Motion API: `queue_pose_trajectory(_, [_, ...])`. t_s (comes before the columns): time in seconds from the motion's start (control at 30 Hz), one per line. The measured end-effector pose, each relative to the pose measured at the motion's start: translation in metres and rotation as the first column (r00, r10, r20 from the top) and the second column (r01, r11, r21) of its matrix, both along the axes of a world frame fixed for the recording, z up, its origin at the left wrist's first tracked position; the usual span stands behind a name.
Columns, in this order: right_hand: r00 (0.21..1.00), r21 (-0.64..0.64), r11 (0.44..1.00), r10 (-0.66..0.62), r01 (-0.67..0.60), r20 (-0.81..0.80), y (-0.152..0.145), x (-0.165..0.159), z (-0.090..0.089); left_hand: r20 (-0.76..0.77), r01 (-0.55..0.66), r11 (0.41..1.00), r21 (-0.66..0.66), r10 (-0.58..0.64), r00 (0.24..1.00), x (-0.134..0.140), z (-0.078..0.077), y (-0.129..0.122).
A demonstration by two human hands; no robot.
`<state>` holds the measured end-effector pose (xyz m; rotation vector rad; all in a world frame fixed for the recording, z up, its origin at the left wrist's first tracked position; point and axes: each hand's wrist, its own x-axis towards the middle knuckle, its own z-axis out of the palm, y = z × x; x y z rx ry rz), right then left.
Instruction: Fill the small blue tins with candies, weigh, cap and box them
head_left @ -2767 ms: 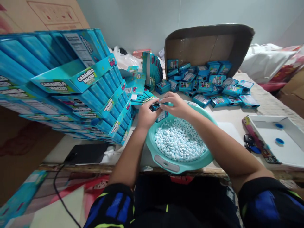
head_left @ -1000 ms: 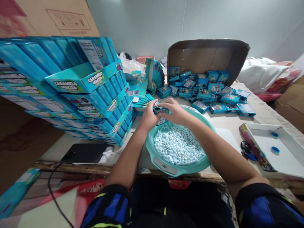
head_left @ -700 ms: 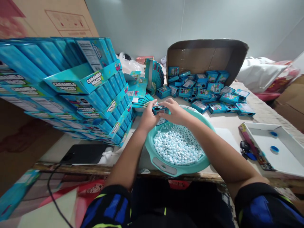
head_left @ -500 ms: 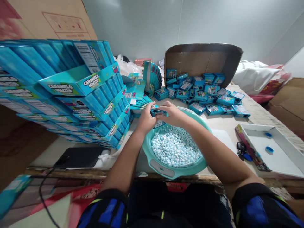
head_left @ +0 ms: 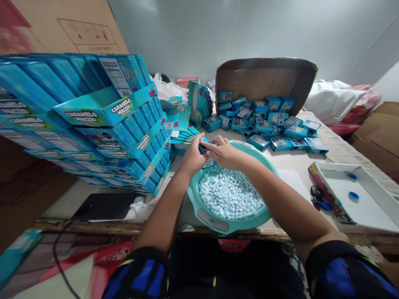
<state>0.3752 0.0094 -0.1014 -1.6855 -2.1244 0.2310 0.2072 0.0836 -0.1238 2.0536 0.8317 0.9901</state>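
Observation:
Over the far left rim of a turquoise basin, a small blue candy box is held between my two hands. My left hand wraps the box from the left, its thumb on the upper end. From the right, my right hand grips it too, fingers bent across its top. My fingers hide most of the box. Small white and pale blue candies fill the basin below. Just beyond my left hand lie flat blue printed cartons, fanned out.
Stacked display boxes of blue cartons rise at the left. Many small blue boxes spill from a cardboard box at the back. A white tray with blue caps stands right, a black flat device left.
The fingers of my right hand have shifted and bent further over the top of the box, covering more of it. Both hands stay in nearly the same place.

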Motion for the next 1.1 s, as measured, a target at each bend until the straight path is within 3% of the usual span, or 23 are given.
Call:
queue_pose_trajectory(0.17, [0.998, 0.041, 0.997, -0.06, 0.061, -0.027, 0.001, -0.002, 0.003, 0.086, 0.011, 0.999, -0.035, -0.008, 0.996, 0.002, -0.003, 0.002])
queue_pose_trajectory(0.27, [0.968, 0.101, 0.983, -0.126, 0.15, -0.216, 0.009, 0.003, 0.0, 0.228, -0.029, 0.999, -0.042, 0.038, 0.973, 0.005, -0.004, 0.004])
queue_pose_trajectory(0.4, [0.825, 0.043, 0.998, -0.015, 0.048, -0.565, 0.017, 0.011, -0.003, 0.36, -0.059, 0.996, -0.069, 0.08, 0.929, 0.007, -0.005, 0.003])
queue_pose_trajectory(0.53, [0.677, -0.029, 0.996, -0.079, 0.085, -0.732, 0.018, 0.016, -0.005, 0.371, 0.002, 0.993, -0.114, 0.041, 0.928, 0.008, -0.005, 0.001])
queue_pose_trajectory(0.63, [0.688, 0.015, 0.999, -0.022, 0.047, -0.725, 0.022, 0.019, -0.003, 0.358, 0.078, 0.991, -0.107, -0.035, 0.933, 0.01, -0.006, 0.005])
queue_pose_trajectory(0.73, [0.667, 0.116, 0.978, -0.031, 0.176, -0.745, 0.027, 0.029, 0.005, 0.247, 0.058, 0.991, -0.122, -0.026, 0.969, 0.01, -0.009, 0.015])
queue_pose_trajectory(0.8, [0.562, 0.149, 0.931, -0.069, 0.334, -0.824, 0.022, 0.044, 0.012, 0.097, 0.027, 0.994, -0.11, -0.016, 0.995, 0.009, -0.007, 0.017])
queue_pose_trajectory(0.87, [0.463, 0.166, 0.868, -0.08, 0.467, -0.882, 0.001, 0.067, 0.019, -0.035, 0.093, 0.993, -0.078, -0.096, 0.995, 0.008, -0.001, 0.015])
queue_pose_trajectory(0.93, [0.449, 0.207, 0.791, -0.095, 0.576, -0.889, -0.039, 0.091, 0.02, -0.076, 0.151, 0.988, -0.039, -0.154, 0.985, 0.008, 0.007, 0.01])
queue_pose_trajectory(1.03, [0.474, 0.261, 0.611, -0.214, 0.748, -0.854, -0.113, 0.115, 0.005, -0.244, 0.191, 0.979, 0.07, -0.169, 0.955, 0.009, 0.019, 0.006])
queue_pose_trajectory(1.1, [0.415, 0.238, 0.459, -0.335, 0.856, -0.846, -0.155, 0.122, -0.016, -0.252, 0.132, 0.985, 0.109, -0.101, 0.962, 0.012, 0.025, 0.003])
